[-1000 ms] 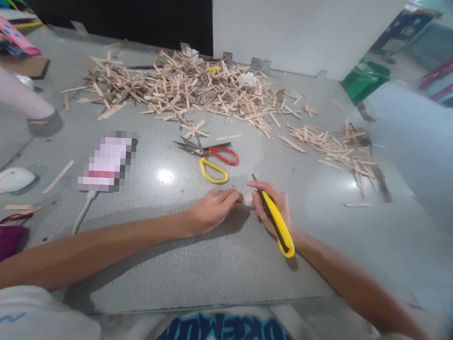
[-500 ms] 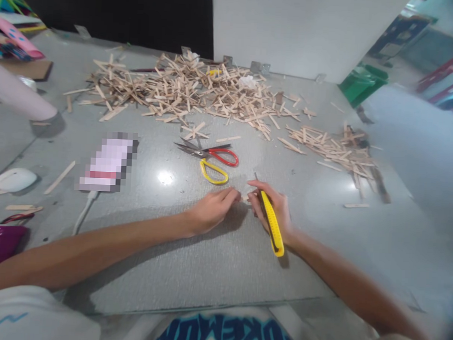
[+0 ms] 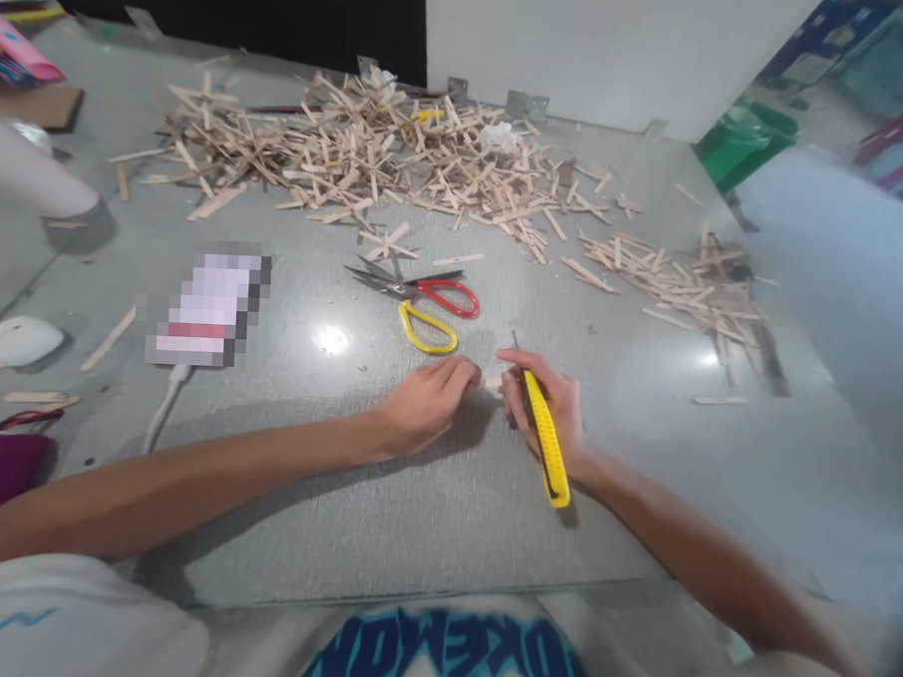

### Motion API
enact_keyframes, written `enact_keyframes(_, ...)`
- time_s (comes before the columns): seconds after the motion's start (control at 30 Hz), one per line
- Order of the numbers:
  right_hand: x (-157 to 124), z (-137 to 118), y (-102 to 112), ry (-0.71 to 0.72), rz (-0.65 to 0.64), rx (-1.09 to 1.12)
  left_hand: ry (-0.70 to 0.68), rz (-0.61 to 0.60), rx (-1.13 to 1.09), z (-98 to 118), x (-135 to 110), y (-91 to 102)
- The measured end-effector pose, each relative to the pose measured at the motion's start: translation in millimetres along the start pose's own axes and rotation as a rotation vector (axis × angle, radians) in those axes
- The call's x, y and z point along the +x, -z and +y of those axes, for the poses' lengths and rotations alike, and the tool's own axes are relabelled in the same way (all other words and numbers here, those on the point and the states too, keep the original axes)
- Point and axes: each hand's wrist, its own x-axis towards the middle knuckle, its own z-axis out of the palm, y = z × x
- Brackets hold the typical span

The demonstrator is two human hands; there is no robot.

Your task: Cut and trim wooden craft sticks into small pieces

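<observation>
My right hand [image 3: 549, 408] is closed around a yellow utility knife [image 3: 547, 442], its thin blade pointing away from me past the fingertips. In a pinch, my left hand [image 3: 430, 402] grips one end of a small wooden stick [image 3: 492, 382]. The stick's other end meets the fingers of my right hand; most of it is hidden. Just beyond my hands lie scissors [image 3: 415, 297] with one red and one yellow handle, their blades spread apart.
A large heap of wooden sticks [image 3: 339, 164] covers the back of the table, with a smaller pile [image 3: 670, 288] at right. To the left are a phone [image 3: 209, 308] on a white cable [image 3: 165, 411], a white case [image 3: 21, 342] and a purple object [image 3: 4, 474].
The whole view has shifted slightly, so the table's things sit a little higher. My hands are slightly further apart, and more of the small stick shows between them.
</observation>
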Motion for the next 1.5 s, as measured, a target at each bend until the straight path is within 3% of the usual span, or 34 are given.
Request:
enact_keyframes(0.43, -3.0, 2.5, -0.6, -0.048, 0.025, 0.068, 0.118, 0.08, -0.01, 1.3, 1.8, 4.3)
enact_keyframes(0.63, -0.1, 5.7, -1.9, -0.104, 0.107, 0.147, 0.286, 0.091, -0.215, 4.7, 6.6, 12.9)
enact_keyframes(0.8, 2.6, 1.0, -2.8, -0.096, 0.142, 0.111, 0.346, 0.123, -0.331, 4.2, 7.2, 16.7)
enact_keyframes(1.0, 0.3, 4.3, -1.0, -0.036, 0.146, 0.065, 0.321, 0.173, -0.311, 3.7, 8.7, 19.8)
enact_keyframes(1.2, -5.3, 17.1, -0.3, 0.056, 0.14, -0.002, 0.076, 0.188, -0.328, 4.5, 8.4, 17.0)
enact_keyframes(1.5, -7.7, 13.5, 3.4, 0.064, 0.07, -0.002, -0.021, 0.285, -0.163, 2.4, 8.0, 14.4)
